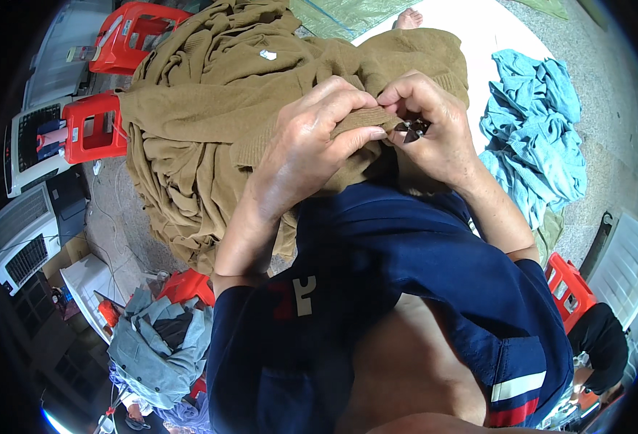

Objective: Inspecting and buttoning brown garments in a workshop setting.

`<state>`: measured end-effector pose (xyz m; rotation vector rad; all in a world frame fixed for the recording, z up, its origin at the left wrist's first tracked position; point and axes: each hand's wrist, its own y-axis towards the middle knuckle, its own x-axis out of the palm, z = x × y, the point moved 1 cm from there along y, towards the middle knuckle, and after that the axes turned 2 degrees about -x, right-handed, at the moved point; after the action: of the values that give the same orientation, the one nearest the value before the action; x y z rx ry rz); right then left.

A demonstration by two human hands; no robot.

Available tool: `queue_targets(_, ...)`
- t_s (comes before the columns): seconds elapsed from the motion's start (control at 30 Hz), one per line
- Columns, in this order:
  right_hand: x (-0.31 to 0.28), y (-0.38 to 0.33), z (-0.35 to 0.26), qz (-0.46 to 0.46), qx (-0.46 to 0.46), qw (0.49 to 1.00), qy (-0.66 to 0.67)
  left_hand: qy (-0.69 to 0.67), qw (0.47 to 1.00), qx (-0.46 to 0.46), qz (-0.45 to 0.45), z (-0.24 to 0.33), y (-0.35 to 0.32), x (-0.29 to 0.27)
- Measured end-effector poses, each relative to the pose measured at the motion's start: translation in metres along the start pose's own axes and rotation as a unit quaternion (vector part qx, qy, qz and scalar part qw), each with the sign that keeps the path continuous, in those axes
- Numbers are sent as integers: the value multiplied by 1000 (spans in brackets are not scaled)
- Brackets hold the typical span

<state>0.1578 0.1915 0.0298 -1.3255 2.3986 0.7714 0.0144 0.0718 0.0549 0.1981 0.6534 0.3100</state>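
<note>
left hand [319, 134] pinches brown garment [203, 108]; right hand [427, 126] grips small snips [413, 130].

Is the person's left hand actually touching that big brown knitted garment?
Touching. The head view shows the left hand pinching a fold of the brown knitted garment between thumb and fingers, beside the right hand.

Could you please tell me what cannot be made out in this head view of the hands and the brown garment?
- Small dark tool: mostly hidden by right hand; kind unclear.
- Brown garment edge: covered by left hand.
- White tag: too small.
</note>
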Motion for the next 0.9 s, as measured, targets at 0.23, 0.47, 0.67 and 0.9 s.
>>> queue_targets(0.23,3,1,0,14,9,999,29,18,999,29,9,-8,1,0)
queue_targets(0.47,2,2,9,-13,2,999,51,-1,1000,9,-11,-12,1,0)
queue_targets(0.67,3,0,13,17,1,997,75,119,989,93,8,-19,-2,5)
queue_targets(0.9,5,-2,24,0,163,944,286,213,966,149,0,-16,0,7)
